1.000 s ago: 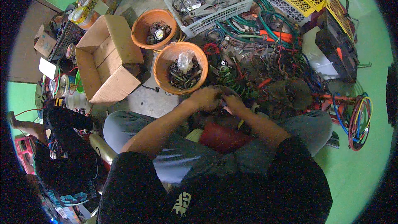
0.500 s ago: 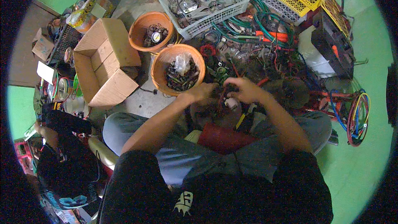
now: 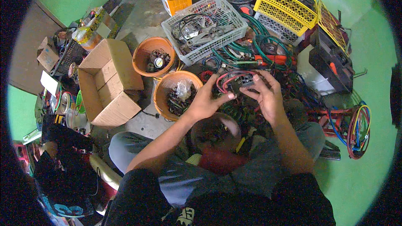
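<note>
Both hands are raised in front of me around a small dark electrical part (image 3: 247, 80) with looping red wires (image 3: 225, 78). The fingers of my right hand (image 3: 269, 99) pinch the dark part from its right side. At its left, my left hand (image 3: 207, 100) grips the edge of the wire loop, thumb stretched toward the part. A round metal bowl (image 3: 209, 130), dim inside, stands below the hands near my crossed legs. Close to my left hand is an orange pot (image 3: 158, 100) of small dark metal pieces and a clear plastic bag (image 3: 182, 90).
A second orange pot (image 3: 139, 54) holds a round gauge. An opened cardboard box (image 3: 125, 113) stands left, a grey crate (image 3: 201, 54) of parts ahead. Yellow crates (image 3: 287, 14), a black toolbox (image 3: 335, 62) and coiled hoses (image 3: 360, 142) are right. Another person (image 3: 63, 167) sits lower left.
My hands have risen and moved forward from over the bowl, bringing the dark part and red wires into plain sight. The view has tilted up slightly.
</note>
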`<action>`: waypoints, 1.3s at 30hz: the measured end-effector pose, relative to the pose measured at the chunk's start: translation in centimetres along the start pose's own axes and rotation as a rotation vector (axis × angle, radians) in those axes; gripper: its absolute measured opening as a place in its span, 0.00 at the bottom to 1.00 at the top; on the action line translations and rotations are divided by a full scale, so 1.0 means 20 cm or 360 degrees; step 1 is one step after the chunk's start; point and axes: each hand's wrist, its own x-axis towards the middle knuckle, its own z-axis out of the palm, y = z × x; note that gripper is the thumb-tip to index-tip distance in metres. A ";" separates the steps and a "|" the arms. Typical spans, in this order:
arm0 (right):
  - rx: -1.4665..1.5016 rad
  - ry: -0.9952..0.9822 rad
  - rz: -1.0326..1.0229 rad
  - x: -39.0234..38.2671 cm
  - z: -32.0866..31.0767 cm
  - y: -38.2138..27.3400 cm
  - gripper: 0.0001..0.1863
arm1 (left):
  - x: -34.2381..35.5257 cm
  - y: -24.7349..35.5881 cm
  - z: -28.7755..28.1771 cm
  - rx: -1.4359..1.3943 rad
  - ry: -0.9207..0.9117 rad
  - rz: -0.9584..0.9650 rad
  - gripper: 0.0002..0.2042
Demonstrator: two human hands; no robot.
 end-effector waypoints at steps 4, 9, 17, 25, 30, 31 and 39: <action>0.0319 0.0026 0.0035 0.04 -0.03 0.02 0.17 | 0.03 -0.11 -0.01 0.0222 0.0297 0.0042 0.18; 0.0401 -0.0041 0.0142 0.06 -0.02 0.04 0.14 | 0.06 -0.12 -0.03 0.0445 0.0371 0.0340 0.21; 0.0213 -0.0087 0.0353 0.04 0.07 0.08 0.14 | 0.07 -0.06 -0.03 -0.0417 0.0109 -0.0177 0.18; -0.0677 -0.0084 0.0110 0.13 0.04 0.10 0.18 | 0.11 -0.04 -0.07 -0.0977 0.0178 -0.0424 0.16; -0.1054 -0.0276 -0.0405 0.12 0.11 0.11 0.21 | 0.10 -0.07 -0.12 -0.0556 0.0201 -0.0563 0.16; -0.0995 -0.0268 -0.0480 0.13 0.11 0.16 0.20 | 0.10 -0.09 -0.12 -0.0507 0.0214 -0.0561 0.16; -0.0244 -0.0362 0.0146 0.13 0.11 0.14 0.17 | 0.10 -0.15 -0.07 -0.0462 0.0367 -0.0359 0.09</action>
